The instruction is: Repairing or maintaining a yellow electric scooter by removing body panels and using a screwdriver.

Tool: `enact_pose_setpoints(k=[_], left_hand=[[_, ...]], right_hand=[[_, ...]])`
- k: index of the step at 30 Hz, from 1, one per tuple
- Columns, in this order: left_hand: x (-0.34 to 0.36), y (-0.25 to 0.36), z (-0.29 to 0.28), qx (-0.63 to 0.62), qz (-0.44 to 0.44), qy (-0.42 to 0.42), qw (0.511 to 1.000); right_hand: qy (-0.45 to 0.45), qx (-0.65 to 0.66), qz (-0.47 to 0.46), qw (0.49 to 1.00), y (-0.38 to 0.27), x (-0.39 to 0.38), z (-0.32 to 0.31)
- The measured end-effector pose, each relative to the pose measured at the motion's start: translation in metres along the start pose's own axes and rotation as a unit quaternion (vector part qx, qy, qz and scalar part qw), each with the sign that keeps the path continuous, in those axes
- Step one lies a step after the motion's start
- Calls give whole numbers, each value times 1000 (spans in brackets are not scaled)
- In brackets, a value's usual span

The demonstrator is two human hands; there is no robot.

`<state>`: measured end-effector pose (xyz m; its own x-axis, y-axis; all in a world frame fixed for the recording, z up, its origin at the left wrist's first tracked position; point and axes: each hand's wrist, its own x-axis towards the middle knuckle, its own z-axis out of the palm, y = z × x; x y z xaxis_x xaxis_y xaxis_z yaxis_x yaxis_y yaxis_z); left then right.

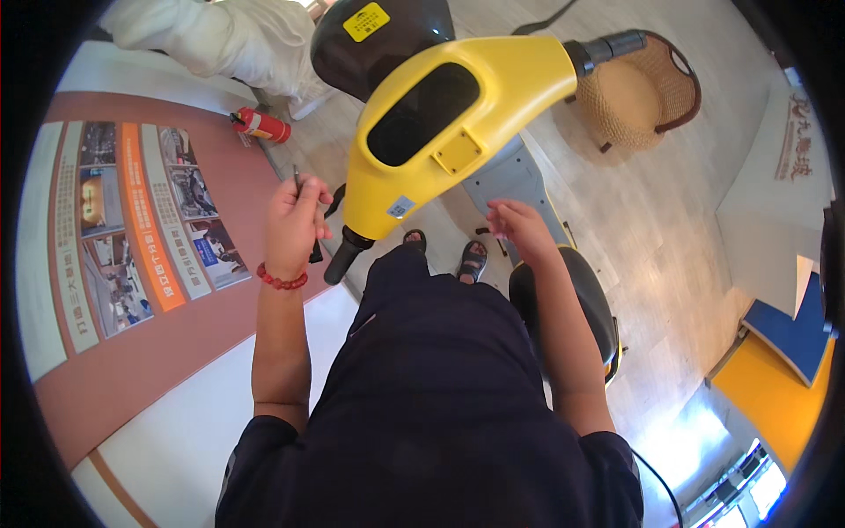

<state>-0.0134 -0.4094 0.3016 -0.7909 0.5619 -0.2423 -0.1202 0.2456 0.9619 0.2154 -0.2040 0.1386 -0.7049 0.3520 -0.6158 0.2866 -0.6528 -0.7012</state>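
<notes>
My left hand, with a red bead bracelet at the wrist, is closed around a slim dark tool. Its thin end sticks up past my fingers; the exact kind cannot be made out. Just right of that hand is the black left handlebar grip of a yellow electric scooter. My right hand hovers above the grey footboard, fingers loosely bent and apart, no object visible in it. Between and beyond the hands spreads the yellow handlebar cover, with a dark oval panel and a small raised square plate.
The black scooter seat lies under my right forearm. A red fire extinguisher stands by the left wall panel. A woven chair stands far right, a white counter at the right. White cloth drapes something far left.
</notes>
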Motion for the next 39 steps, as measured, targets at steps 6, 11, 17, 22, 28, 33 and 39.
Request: enact_pose_setpoints(k=[6,11,17,22,28,33,39], left_hand=[[17,-22,-27,292,-12,35,956],[33,-55,-45,356,64,-34,931],[32,-66,-39,394,7,-159,905],[34,-73,-47,364,18,-167,916],[41,-86,-61,363,28,-211,907],[39,-84,-71,347,6,-238,907],[39,-88,-83,305,0,-255,917]], right_hand=[[73,-1,47,996,43,-14,-32],[145,-86,96,981,84,-20,-40],[158,-344,173,909,151,-26,-66],[200,-211,284,914,167,-48,-67],[173,-250,253,918,169,-56,-62],[187,-310,267,893,166,-55,-46],[205,-301,273,891,183,-55,-39]])
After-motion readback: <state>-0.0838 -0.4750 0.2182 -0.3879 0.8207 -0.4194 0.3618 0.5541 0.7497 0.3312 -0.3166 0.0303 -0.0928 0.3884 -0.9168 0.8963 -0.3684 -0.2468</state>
